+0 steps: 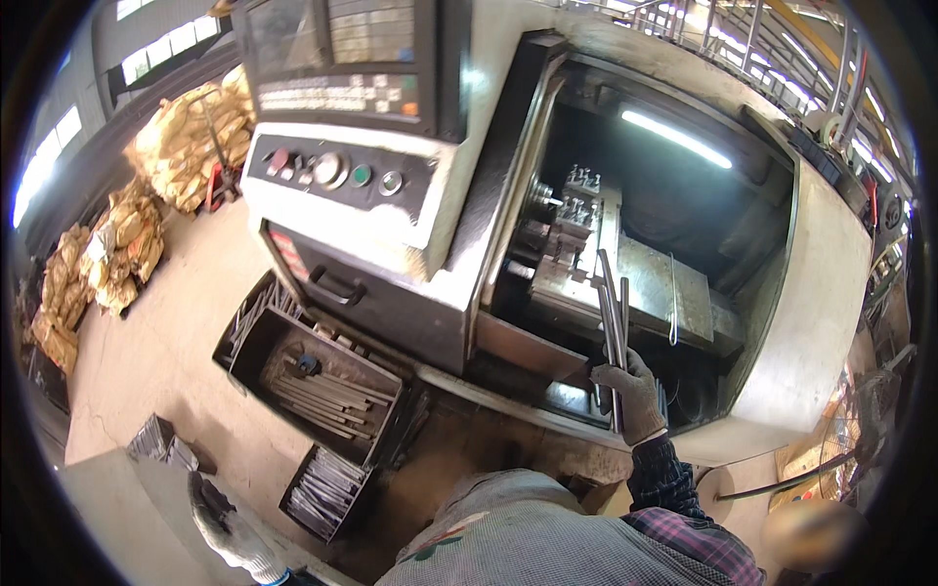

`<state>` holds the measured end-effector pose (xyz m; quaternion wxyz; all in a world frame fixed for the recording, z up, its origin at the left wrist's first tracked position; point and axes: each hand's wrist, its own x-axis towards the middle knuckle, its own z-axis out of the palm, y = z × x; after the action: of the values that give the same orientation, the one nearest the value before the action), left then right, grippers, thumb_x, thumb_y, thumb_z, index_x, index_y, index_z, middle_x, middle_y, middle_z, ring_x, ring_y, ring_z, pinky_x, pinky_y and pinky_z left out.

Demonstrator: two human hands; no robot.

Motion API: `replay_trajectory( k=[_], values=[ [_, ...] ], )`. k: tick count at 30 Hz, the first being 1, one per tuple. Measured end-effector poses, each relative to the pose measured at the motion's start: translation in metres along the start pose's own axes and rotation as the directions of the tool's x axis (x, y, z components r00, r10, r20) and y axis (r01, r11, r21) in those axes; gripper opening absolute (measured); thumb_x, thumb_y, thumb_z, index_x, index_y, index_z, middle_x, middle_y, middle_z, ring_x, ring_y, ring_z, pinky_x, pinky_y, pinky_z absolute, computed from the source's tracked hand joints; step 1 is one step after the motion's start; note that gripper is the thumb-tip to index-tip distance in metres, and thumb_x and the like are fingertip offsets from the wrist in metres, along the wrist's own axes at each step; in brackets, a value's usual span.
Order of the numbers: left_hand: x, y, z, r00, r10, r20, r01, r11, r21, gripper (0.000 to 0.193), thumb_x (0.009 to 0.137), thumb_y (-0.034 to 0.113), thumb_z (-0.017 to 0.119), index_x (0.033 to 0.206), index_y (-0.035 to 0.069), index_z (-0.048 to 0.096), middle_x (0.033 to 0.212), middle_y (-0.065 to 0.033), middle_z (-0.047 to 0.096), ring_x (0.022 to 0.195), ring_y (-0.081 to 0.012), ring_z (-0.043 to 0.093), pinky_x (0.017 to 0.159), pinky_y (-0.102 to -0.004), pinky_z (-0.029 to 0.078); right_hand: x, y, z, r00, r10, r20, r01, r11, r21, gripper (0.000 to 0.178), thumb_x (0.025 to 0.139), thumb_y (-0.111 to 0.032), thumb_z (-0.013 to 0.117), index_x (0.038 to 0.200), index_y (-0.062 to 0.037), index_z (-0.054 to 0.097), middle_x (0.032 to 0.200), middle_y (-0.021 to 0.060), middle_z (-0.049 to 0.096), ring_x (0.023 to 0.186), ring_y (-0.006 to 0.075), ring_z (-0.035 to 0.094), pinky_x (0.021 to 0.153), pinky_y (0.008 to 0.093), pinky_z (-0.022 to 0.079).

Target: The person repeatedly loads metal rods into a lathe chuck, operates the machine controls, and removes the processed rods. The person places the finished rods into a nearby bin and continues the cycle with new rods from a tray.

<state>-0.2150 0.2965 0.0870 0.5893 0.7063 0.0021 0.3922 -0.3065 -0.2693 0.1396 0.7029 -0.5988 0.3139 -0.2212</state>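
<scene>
Head view: my right hand [640, 398], in a grey knit glove, has its fingers wrapped around at least two slim, round grey metal rods [613, 322]. They stand steeply tilted at the open doorway of the large off-white metal machine [826, 303], their upper ends in front of the silvery metal tool carriage [674, 278]; I cannot tell whether they touch it. My left hand [230, 532], in a pale glove with a dark palm, is loosely spread with nothing in its fingers, well apart from the rods, near the flat pale-grey tabletop [127, 503].

To handle these well, I judge, I should grip them as one bundle, firm enough that none slides through the glove, and steer by the far tips, since small wrist turns swing them widely. They should pass clear of the thin, looped bright metal hook [672, 303] and the doorway's edge. The free left hand could steady the bundle or separate one rod, with loose glove fabric held away from the carriage.
</scene>
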Motion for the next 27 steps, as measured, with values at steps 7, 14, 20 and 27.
replay_trajectory(
  k=[7,14,20,27],
  values=[
    [-0.017,0.024,0.173,0.989,0.009,0.149,-0.035,0.984,0.172,0.034,0.105,-0.002,0.056,0.138,-0.007,0.062,0.133,-0.0175,0.069,0.115,-0.0231,0.068,0.100,-0.0323,0.055,0.165,0.068,-0.072,0.996,-0.006,-0.087,-0.017,0.966,-0.257,0.021,0.085,-0.013,0.073,0.103,-0.0085,0.064,0.074,-0.0008,0.059,0.058,0.0106,0.057,0.052,0.0267,0.048],
    [-0.031,0.082,0.302,0.886,0.330,0.325,-0.408,0.889,0.207,0.029,0.102,-0.003,0.059,0.129,-0.010,0.066,0.131,-0.0221,0.070,0.117,-0.0336,0.070,0.105,-0.0399,0.054,0.254,0.027,-0.044,0.943,0.015,-0.331,-0.240,0.719,-0.652,0.053,0.081,-0.031,0.076,0.126,-0.0043,0.065,0.104,0.0177,0.075,0.097,0.0328,0.073,0.091,0.0426,0.055],
    [-0.028,0.084,0.320,0.855,0.244,0.457,-0.395,0.878,0.270,0.044,0.104,0.005,0.046,0.144,-0.010,0.055,0.143,-0.0192,0.063,0.126,-0.0253,0.064,0.108,-0.0346,0.052,0.310,0.011,-0.043,0.989,0.059,-0.138,-0.144,0.635,-0.759,0.063,0.087,-0.042,0.071,0.134,-0.0016,0.061,0.120,0.0272,0.072,0.115,0.0429,0.069,0.100,0.0475,0.054],
    [-0.026,0.102,0.385,0.879,0.358,0.316,-0.387,0.922,0.032,0.037,0.108,0.017,0.059,0.132,-0.011,0.063,0.128,-0.0228,0.069,0.106,-0.0304,0.071,0.080,-0.0334,0.062,0.330,0.015,-0.045,0.996,-0.016,-0.088,-0.052,0.700,-0.712,0.046,0.090,-0.035,0.067,0.128,-0.0095,0.068,0.106,0.0195,0.076,0.101,0.0367,0.074,0.093,0.0444,0.056]
  ],
)
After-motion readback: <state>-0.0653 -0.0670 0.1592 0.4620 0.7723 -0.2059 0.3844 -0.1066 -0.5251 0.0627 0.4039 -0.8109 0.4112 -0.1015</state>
